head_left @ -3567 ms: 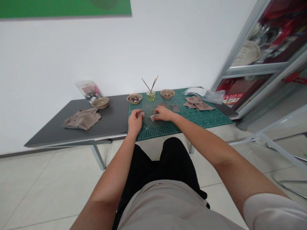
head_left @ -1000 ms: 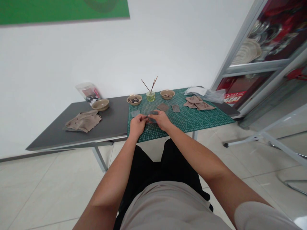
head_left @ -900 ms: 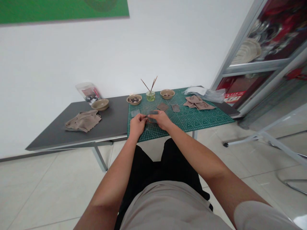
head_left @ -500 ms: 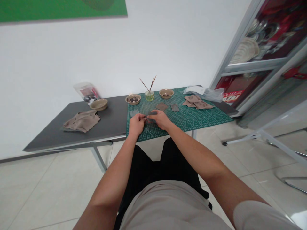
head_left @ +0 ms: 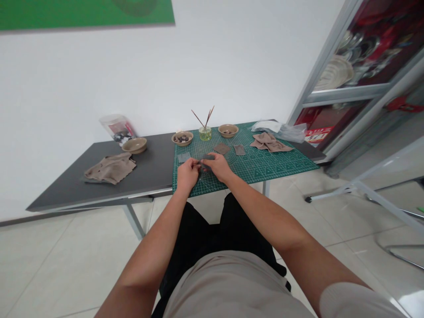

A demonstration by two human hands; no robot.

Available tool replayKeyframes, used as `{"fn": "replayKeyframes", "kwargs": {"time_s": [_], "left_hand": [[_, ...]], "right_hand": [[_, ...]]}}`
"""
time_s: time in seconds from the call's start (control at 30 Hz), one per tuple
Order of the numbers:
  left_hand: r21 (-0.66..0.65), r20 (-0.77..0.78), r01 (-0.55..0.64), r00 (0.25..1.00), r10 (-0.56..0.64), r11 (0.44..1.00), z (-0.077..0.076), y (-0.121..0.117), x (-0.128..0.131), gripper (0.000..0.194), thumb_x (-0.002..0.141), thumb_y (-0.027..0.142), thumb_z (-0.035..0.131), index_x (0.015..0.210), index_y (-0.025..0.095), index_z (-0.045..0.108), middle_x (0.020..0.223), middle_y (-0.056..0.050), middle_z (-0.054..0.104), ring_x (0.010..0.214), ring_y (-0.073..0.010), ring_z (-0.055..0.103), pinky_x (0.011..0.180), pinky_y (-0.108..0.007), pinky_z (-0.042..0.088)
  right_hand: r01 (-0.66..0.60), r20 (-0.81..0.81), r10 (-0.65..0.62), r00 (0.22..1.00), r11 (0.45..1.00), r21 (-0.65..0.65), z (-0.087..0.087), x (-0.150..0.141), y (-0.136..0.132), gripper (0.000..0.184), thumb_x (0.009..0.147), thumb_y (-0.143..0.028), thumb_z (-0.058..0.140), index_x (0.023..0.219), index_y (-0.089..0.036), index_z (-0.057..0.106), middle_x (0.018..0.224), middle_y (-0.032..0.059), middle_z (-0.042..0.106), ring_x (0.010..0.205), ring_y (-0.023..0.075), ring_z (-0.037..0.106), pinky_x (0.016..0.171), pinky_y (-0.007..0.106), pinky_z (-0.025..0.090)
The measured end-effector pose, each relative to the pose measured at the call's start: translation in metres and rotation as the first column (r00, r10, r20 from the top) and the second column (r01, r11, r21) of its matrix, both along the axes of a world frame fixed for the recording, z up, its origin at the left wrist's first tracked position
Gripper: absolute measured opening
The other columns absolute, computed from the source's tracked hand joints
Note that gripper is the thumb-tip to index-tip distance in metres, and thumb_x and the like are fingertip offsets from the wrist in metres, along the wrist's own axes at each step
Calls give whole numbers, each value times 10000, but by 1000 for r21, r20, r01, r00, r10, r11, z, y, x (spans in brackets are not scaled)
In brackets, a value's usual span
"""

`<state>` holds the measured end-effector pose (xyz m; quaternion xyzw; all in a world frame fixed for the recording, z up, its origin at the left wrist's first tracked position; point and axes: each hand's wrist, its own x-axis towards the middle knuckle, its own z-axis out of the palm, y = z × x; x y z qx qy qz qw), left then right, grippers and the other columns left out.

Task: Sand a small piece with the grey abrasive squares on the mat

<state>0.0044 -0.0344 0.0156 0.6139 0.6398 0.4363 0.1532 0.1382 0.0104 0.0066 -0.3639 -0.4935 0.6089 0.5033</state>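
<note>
My left hand (head_left: 187,173) and my right hand (head_left: 214,166) meet over the near middle of a green cutting mat (head_left: 261,165). Both pinch a small dark grey sheet (head_left: 207,157), probably sandpaper, and my fingers hide part of it. Close to my left hand, a grey square (head_left: 183,157) lies flat on the mat. Beyond my right hand lie a brownish square (head_left: 221,148) and a narrow grey piece (head_left: 239,150).
Along the mat's far edge stand a bowl of dark pebbles (head_left: 182,138), a glass jar with thin sticks (head_left: 205,134) and a second bowl (head_left: 228,130). Taupe cloths (head_left: 270,142) lie on the mat and on the dark grey table (head_left: 152,174).
The small pale piece seen earlier is gone from between my hands, which now pinch the dark sheet closer together. The view has drifted slightly, shifting the table left.
</note>
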Motion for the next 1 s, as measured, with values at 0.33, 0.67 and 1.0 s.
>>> {"fn": "replayKeyframes", "kwargs": {"time_s": [0.33, 0.67, 1.0], "left_hand": [[-14, 40, -19, 999, 20, 1000, -1, -2, 0, 81, 810, 178, 587, 786, 210, 657, 726, -13, 705, 682, -175, 626, 691, -283, 437], [11, 74, 5, 997, -6, 1000, -3, -3, -1, 92, 822, 190, 570, 791, 216, 653, 719, -12, 702, 684, -174, 637, 696, -279, 453], [50, 113, 15, 993, -21, 999, -6, -2, -1, 94, 821, 204, 564, 818, 216, 657, 726, -8, 701, 687, -171, 644, 719, -281, 466]], "right_hand": [[-17, 12, 16, 1000, 998, 57, -2, 1, -1, 197, 649, -276, 742, 765, -196, 605, 677, -38, 609, 589, 112, 560, 551, 251, 501], [-39, -1, 39, 999, 996, 79, -3, 3, -2, 210, 671, -300, 756, 761, -209, 590, 676, -36, 590, 593, 113, 545, 564, 255, 499], [-49, 18, 47, 999, 992, 115, 0, 5, -6, 194, 682, -311, 748, 759, -211, 600, 670, -40, 594, 601, 114, 561, 583, 246, 500]]}}
